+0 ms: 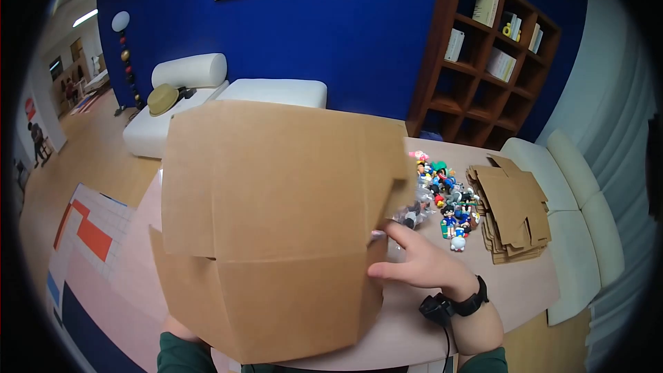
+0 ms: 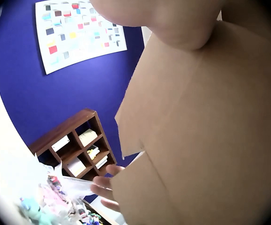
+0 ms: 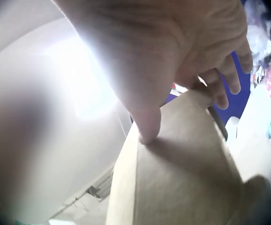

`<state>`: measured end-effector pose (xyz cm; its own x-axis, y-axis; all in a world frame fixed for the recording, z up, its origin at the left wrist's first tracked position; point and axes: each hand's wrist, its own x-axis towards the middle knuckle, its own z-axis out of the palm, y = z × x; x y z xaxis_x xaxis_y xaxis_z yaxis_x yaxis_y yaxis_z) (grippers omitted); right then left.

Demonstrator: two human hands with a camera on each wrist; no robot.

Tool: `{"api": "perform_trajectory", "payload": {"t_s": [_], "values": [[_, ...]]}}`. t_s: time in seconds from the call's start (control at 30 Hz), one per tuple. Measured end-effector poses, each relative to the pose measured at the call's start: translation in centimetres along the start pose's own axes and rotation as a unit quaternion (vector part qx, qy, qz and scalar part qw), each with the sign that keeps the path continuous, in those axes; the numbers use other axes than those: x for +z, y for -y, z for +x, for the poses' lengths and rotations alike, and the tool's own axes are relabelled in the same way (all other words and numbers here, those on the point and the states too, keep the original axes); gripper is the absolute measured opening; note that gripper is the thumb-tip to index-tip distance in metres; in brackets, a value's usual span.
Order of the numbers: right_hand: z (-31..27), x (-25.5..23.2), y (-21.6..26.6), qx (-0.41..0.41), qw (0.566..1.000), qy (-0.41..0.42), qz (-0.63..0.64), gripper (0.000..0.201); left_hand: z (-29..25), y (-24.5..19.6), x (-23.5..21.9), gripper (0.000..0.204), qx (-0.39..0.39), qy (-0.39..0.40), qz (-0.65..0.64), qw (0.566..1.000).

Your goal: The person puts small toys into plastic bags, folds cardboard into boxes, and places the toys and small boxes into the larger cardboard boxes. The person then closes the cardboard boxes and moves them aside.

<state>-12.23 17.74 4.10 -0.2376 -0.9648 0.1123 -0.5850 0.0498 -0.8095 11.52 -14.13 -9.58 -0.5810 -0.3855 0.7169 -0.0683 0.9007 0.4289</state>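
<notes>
A creased, partly folded cardboard box [image 1: 290,200] is held up in front of the body and fills the middle of the head view. The right hand [image 1: 425,259] grips its right edge, thumb on the near side and other fingers partly behind it. In the right wrist view, the thumb of the right hand [image 3: 173,51] presses on the cardboard [image 3: 182,159] while some fingers extend past the edge. At the box's lower left, only the wrist of the left hand [image 1: 181,329] shows. The left wrist view has the left hand [image 2: 168,18] against the cardboard [image 2: 219,117], its fingers hidden.
Small toy figures [image 1: 452,217], some in clear plastic, lie on the table [image 1: 514,293] beyond the right hand. Flattened cardboard pieces [image 1: 511,204] are stacked to their right. A white sofa [image 1: 276,92] and a wooden shelf [image 1: 459,62] stand behind the table.
</notes>
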Motion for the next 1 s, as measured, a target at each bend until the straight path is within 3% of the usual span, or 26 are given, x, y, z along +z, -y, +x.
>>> {"api": "perform_trajectory", "payload": {"t_s": [0.03, 0.1, 0.17, 0.2, 0.23, 0.37, 0.4, 0.47, 0.5, 0.57, 0.7, 0.83, 0.9, 0.93, 0.97, 1.0], "values": [[0.2, -0.5, 0.0, 0.036, 0.995, 0.069, 0.067, 0.074, -0.3, 0.2, -0.2, 0.041, -0.005, 0.000, 0.001, 1.000], [-0.1, -1.1, 1.7, 0.015, 0.994, 0.094, 0.053, 0.064, -0.8, 0.5, -0.5, 0.042, -0.016, 0.003, 0.000, 1.000], [-0.7, -1.3, 2.3, 0.067, 0.947, 0.157, 0.273, 0.056, -1.1, 0.7, -0.1, 0.042, -0.023, 0.009, -0.008, 1.000], [-0.7, -0.7, 1.1, 0.027, 0.934, 0.149, 0.322, 0.050, -0.6, 0.7, 1.1, 0.042, -0.020, 0.015, -0.023, 0.999], [-1.0, -0.8, 1.4, 0.094, 0.908, 0.169, 0.371, 0.053, 0.4, 0.3, 3.3, 0.042, -0.010, 0.025, -0.053, 0.998], [-2.7, -0.8, 1.8, -0.041, 0.943, 0.114, 0.310, 0.052, 3.9, -3.8, 13.5, 0.042, 0.028, 0.052, -0.178, 0.982], [-2.6, -0.7, 2.0, -0.034, 0.947, 0.103, 0.303, 0.052, 4.2, -4.3, 14.7, 0.042, 0.030, 0.054, -0.191, 0.980], [-2.0, 0.0, 2.6, 0.105, 0.944, 0.126, 0.285, 0.050, 4.0, -4.8, 15.5, 0.042, 0.024, 0.058, -0.202, 0.977], [-1.8, 0.6, 2.6, 0.139, 0.898, 0.129, 0.396, 0.047, 3.6, -4.7, 15.5, 0.043, 0.017, 0.059, -0.202, 0.977], [-1.3, 0.9, 1.3, 0.092, 0.913, 0.113, 0.380, 0.046, 3.1, -4.3, 15.0, 0.043, 0.004, 0.063, -0.199, 0.978], [-1.0, 0.9, 0.6, 0.090, 0.907, 0.079, 0.405, 0.045, 1.8, -3.0, 13.4, 0.043, -0.025, 0.069, -0.183, 0.980], [-0.9, -1.2, 0.3, 0.020, 0.916, -0.122, 0.381, 0.050, 0.8, -1.9, 11.7, 0.043, -0.048, 0.072, -0.169, 0.982], [-1.1, -3.0, -0.4, -0.054, 0.891, -0.237, 0.383, 0.042, 0.7, -1.8, 10.7, 0.044, -0.063, 0.068, -0.162, 0.982], [-1.2, -4.4, -1.1, -0.065, 0.878, -0.312, 0.357, 0.038, 1.7, -3.8, 10.0, 0.044, -0.068, 0.064, -0.159, 0.983], [-1.5, -6.0, -2.4, -0.081, 0.868, -0.362, 0.331, 0.033, 3.2, -6.7, 9.6, 0.042, -0.180, 0.001, -0.326, 0.928], [-1.8, -7.9, -3.0, -0.091, 0.858, -0.402, 0.305, 0.031, 4.3, -8.2, 9.1, 0.041, -0.283, -0.063, -0.478, 0.829]]}}
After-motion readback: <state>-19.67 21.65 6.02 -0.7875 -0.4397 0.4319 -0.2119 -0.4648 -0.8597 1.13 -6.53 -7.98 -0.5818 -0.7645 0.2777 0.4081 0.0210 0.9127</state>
